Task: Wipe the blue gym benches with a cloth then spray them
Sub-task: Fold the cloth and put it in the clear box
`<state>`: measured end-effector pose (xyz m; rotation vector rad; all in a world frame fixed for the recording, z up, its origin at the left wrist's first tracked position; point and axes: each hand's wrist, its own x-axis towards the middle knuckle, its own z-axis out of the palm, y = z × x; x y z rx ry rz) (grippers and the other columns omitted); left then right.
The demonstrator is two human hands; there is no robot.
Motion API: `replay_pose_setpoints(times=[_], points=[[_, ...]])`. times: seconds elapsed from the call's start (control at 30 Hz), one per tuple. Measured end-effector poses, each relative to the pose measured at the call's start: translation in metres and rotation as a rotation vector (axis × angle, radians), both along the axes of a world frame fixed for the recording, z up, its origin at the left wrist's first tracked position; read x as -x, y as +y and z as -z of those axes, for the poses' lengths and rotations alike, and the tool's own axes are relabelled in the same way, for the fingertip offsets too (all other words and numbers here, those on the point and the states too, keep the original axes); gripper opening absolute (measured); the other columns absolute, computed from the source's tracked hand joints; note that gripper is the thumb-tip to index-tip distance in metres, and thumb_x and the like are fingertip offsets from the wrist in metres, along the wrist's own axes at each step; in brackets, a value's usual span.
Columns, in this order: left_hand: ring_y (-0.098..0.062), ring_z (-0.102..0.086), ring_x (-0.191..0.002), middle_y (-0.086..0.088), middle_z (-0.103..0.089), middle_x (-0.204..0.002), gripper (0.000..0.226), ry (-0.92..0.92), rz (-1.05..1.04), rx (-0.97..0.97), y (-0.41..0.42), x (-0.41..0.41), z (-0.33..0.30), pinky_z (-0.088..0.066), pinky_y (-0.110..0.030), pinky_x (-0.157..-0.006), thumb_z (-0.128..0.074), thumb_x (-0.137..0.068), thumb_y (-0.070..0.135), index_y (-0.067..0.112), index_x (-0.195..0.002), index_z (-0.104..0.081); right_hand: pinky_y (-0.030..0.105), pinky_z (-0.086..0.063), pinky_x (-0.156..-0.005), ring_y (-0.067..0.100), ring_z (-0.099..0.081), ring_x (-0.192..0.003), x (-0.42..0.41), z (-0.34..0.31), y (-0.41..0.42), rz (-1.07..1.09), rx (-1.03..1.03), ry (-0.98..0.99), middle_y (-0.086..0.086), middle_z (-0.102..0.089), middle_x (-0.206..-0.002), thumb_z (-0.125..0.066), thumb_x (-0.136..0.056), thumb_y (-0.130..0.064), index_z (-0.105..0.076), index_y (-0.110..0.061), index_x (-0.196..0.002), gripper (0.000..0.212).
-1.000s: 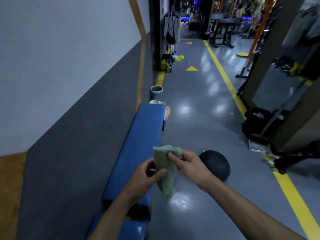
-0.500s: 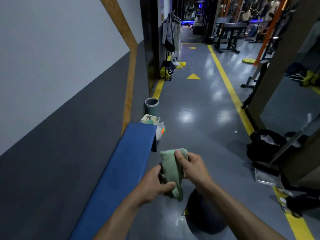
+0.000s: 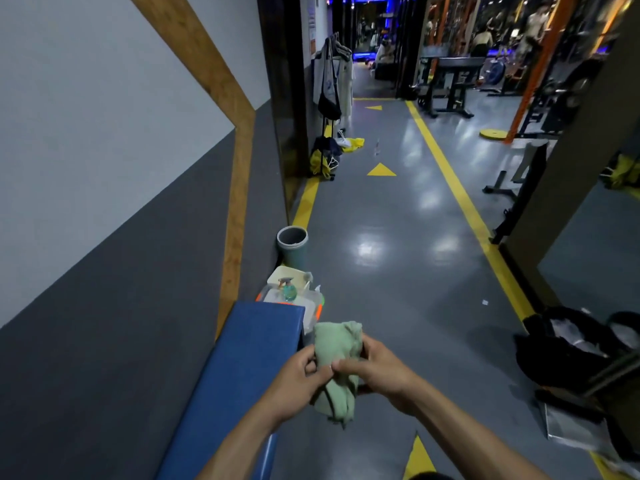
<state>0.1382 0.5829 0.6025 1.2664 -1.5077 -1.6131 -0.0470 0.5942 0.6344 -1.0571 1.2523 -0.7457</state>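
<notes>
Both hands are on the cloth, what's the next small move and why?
Probably lower the green cloth onto the blue bench at left and start wiping: left hand and right hand grip it bunched in the air, off the pad.

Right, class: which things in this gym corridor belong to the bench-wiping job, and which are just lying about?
Job:
green cloth, gripped by left hand and right hand
blue bench
spray bottle

Lying about:
grey bin
black bag
yellow weight plate
</notes>
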Motion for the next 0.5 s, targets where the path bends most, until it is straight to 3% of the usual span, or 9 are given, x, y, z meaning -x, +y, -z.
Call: replay_pose_setpoints(times=[0.2,0.3,0.4,0.5], points=[[-0.023,-0.071,-0.109,-0.007,-0.075,-0.114,0.027,0.026,0.068,-0.073,-0.149,0.016,0.01,-0.057,-0.04,-0.095,-0.06,-0.1,0.012,0.011,-0.127,-0.059,0.054,-0.058,-0.088,0.025,-0.071,-0.105,0.015,0.007,-0.13,0.061,-0.054,0.038,0.002,-0.074,-0.11,-0.081,-0.084,-0.023,-0.062,-0.025,-0.12,0.041],[-0.029,-0.07,-0.11,-0.011,-0.074,-0.115,0.029,0.05,0.037,-0.086,-0.21,0.026,0.018,-0.056,-0.044,-0.097,-0.06,-0.1,0.01,0.009,-0.129,-0.057,0.048,-0.059,-0.087,0.021,-0.071,-0.103,0.027,0.012,-0.194,0.023,-0.093,0.09,-0.001,-0.074,-0.109,-0.082,-0.081,-0.039,-0.066,-0.027,-0.116,0.04],[-0.031,-0.071,-0.108,-0.014,-0.075,-0.114,0.03,0.079,-0.08,-0.114,-0.275,0.034,0.034,-0.057,-0.045,-0.095,-0.061,-0.099,0.007,0.01,-0.128,-0.058,0.037,-0.059,-0.08,0.013,-0.068,-0.088,0.033,0.025,-0.26,-0.068,-0.172,0.098,0.001,-0.071,-0.104,-0.078,-0.081,-0.05,-0.068,-0.025,-0.114,0.042],[-0.032,-0.073,-0.102,-0.015,-0.076,-0.11,0.033,0.04,-0.186,-0.127,-0.336,0.037,0.053,-0.059,-0.046,-0.088,-0.066,-0.094,0.014,0.009,-0.126,-0.059,0.031,-0.056,-0.072,0.013,-0.065,-0.076,0.034,0.047,-0.329,-0.142,-0.213,0.11,0.0,-0.072,-0.09,-0.076,-0.085,-0.042,-0.068,-0.02,-0.109,0.034]])
